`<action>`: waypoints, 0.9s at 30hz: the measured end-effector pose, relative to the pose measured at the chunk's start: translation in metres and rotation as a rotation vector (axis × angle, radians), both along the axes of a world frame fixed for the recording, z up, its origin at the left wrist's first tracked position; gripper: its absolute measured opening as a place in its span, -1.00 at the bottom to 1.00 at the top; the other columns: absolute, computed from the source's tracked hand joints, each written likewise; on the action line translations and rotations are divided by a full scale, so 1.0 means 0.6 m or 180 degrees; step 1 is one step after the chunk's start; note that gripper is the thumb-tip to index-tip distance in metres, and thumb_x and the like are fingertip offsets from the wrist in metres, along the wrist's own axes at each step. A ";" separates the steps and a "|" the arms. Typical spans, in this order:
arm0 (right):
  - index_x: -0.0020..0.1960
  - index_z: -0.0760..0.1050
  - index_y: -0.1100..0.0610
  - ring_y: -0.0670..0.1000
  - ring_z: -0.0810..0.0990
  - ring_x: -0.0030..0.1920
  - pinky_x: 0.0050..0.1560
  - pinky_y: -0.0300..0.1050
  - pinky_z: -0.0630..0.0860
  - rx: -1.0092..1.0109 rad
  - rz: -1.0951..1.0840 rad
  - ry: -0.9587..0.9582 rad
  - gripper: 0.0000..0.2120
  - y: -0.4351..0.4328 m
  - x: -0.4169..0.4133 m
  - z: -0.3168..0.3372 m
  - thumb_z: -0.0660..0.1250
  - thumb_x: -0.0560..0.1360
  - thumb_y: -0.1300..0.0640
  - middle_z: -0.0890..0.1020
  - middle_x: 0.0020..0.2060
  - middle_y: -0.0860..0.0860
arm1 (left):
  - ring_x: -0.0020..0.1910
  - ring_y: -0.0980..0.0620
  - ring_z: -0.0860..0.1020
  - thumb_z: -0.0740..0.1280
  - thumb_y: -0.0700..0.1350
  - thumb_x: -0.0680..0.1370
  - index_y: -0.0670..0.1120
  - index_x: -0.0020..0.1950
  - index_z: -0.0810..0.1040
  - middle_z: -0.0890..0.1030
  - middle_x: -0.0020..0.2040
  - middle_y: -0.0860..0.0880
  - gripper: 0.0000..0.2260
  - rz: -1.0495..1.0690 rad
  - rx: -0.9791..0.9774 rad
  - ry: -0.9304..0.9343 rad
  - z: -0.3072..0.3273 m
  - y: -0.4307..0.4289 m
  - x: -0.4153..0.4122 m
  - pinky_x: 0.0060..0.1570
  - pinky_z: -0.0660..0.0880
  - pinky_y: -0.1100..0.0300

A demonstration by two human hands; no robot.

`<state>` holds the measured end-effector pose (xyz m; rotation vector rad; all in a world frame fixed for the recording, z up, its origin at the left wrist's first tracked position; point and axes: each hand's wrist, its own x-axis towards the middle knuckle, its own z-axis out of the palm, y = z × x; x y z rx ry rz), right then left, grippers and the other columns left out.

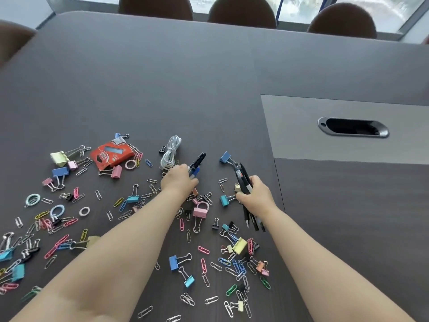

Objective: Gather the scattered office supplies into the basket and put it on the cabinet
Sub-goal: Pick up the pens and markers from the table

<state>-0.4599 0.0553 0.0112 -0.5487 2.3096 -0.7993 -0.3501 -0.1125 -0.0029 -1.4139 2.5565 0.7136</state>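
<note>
Dark table (pixel 209 77), pens (pixel 243 180) in hand (pixel 253 194)

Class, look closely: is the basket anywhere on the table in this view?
No. The table shows only scattered clips, a white cable, a red packet and pens in the left hand and right hand.

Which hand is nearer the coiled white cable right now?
Left. The left hand sits just below the white cable, nearly touching; the right hand is far off to its right, holding pens.
</note>
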 end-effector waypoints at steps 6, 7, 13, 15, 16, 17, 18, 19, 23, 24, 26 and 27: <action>-0.11 0.48 0.16 0.12 0.55 -0.14 -0.20 -0.10 0.42 -0.0121 0.0298 0.0208 -0.83 0.019 0.048 0.031 0.32 0.44 0.05 0.62 -0.19 0.11 | -0.16 -0.12 0.48 0.24 -0.08 0.51 -0.16 -0.08 0.38 0.55 -0.08 -0.16 -0.85 0.0336 0.0239 0.0657 0.056 0.026 0.072 -0.16 0.39 0.12; -0.14 0.47 0.14 0.13 0.56 -0.16 -0.21 -0.10 0.43 -0.0153 0.0350 0.0222 -0.85 0.018 0.060 0.038 0.31 0.45 0.05 0.62 -0.22 0.11 | -0.18 -0.12 0.54 0.24 -0.10 0.52 -0.17 -0.06 0.38 0.58 -0.08 -0.17 -0.86 0.0448 0.0384 0.0835 0.061 0.030 0.088 -0.15 0.45 0.11; -0.10 0.50 0.06 0.00 0.57 -0.25 -0.22 -0.20 0.46 -0.0417 0.0738 0.0369 -0.92 -0.006 0.147 0.075 0.27 0.48 0.06 0.59 -0.29 -0.02 | -0.24 -0.09 0.56 0.26 -0.13 0.49 -0.13 0.03 0.37 0.58 -0.15 -0.11 -0.83 0.0982 0.0523 0.1272 0.091 0.045 0.219 -0.24 0.42 0.11; -0.09 0.51 0.06 -0.01 0.57 -0.25 -0.23 -0.21 0.45 -0.0431 0.0871 0.0413 -0.89 -0.021 0.182 0.082 0.26 0.49 0.04 0.61 -0.28 -0.03 | -0.19 -0.10 0.53 0.25 -0.14 0.50 -0.10 0.10 0.39 0.56 -0.17 -0.07 -0.81 0.1137 0.0323 0.1278 0.103 0.042 0.271 -0.22 0.39 0.13; -0.10 0.52 0.06 0.04 0.58 -0.21 -0.19 -0.16 0.46 -0.0425 0.0935 0.0438 -0.88 -0.031 0.200 0.084 0.26 0.48 0.03 0.62 -0.29 -0.01 | -0.17 -0.10 0.56 0.25 -0.16 0.50 -0.09 0.13 0.39 0.57 -0.16 -0.06 -0.79 0.1219 0.0290 0.1321 0.110 0.041 0.299 -0.21 0.42 0.12; -0.11 0.51 0.06 0.09 0.58 -0.20 -0.17 -0.11 0.45 -0.0412 0.1033 0.0429 -0.88 -0.041 0.221 0.088 0.26 0.48 0.02 0.61 -0.31 0.00 | -0.17 -0.08 0.60 0.24 -0.17 0.51 -0.10 0.17 0.37 0.58 -0.15 -0.06 -0.76 0.1310 0.0294 0.1383 0.116 0.040 0.329 -0.21 0.47 0.11; -0.11 0.50 0.05 0.10 0.57 -0.20 -0.17 -0.10 0.44 -0.0412 0.1159 0.0394 -0.89 -0.052 0.244 0.092 0.25 0.48 0.02 0.59 -0.32 0.00 | -0.21 -0.05 0.63 0.23 -0.20 0.51 -0.11 0.21 0.34 0.58 -0.13 -0.05 -0.73 0.1399 0.0329 0.1468 0.124 0.040 0.361 -0.22 0.50 0.13; -0.10 0.49 0.04 0.10 0.55 -0.21 -0.18 -0.10 0.43 -0.0414 0.1295 0.0339 -0.90 -0.064 0.268 0.095 0.25 0.49 0.02 0.57 -0.32 0.00 | -0.28 0.00 0.63 0.23 -0.21 0.52 -0.12 0.24 0.32 0.57 -0.11 -0.04 -0.70 0.1494 0.0338 0.1542 0.130 0.038 0.393 -0.24 0.50 0.16; 0.06 0.49 0.06 0.08 0.52 -0.18 -0.16 -0.10 0.42 -0.0474 0.1692 0.0278 -0.82 -0.105 0.366 0.122 0.24 0.51 0.03 0.56 -0.21 0.01 | -0.33 0.00 0.60 0.24 -0.15 0.54 -0.11 0.15 0.36 0.59 -0.11 -0.07 -0.81 0.1765 -0.0164 0.1440 0.162 0.011 0.519 -0.30 0.47 0.18; 0.08 0.49 0.07 0.08 0.52 -0.18 -0.16 -0.10 0.42 -0.0477 0.1765 0.0299 -0.81 -0.115 0.387 0.127 0.23 0.52 0.03 0.56 -0.19 0.01 | -0.26 -0.07 0.60 0.24 -0.11 0.55 -0.10 0.11 0.37 0.59 -0.14 -0.08 -0.83 0.1767 -0.0399 0.1314 0.172 0.001 0.545 -0.25 0.46 0.14; 0.11 0.48 0.08 0.05 0.52 -0.23 -0.22 -0.13 0.43 -0.0476 0.1880 0.0308 -0.79 -0.135 0.420 0.135 0.24 0.52 0.03 0.56 -0.22 -0.02 | -0.15 -0.12 0.55 0.24 -0.05 0.55 -0.11 0.10 0.39 0.54 -0.18 -0.06 -0.81 0.1798 -0.0787 0.1046 0.190 -0.021 0.591 -0.18 0.39 0.10; 0.10 0.48 0.07 0.02 0.52 -0.27 -0.29 -0.16 0.42 -0.0484 0.1911 0.0290 -0.80 -0.145 0.434 0.138 0.24 0.52 0.03 0.55 -0.27 -0.05 | -0.11 -0.15 0.54 0.25 -0.04 0.55 -0.12 0.10 0.39 0.52 -0.17 -0.07 -0.79 0.1836 -0.0930 0.0945 0.198 -0.034 0.612 -0.16 0.36 0.09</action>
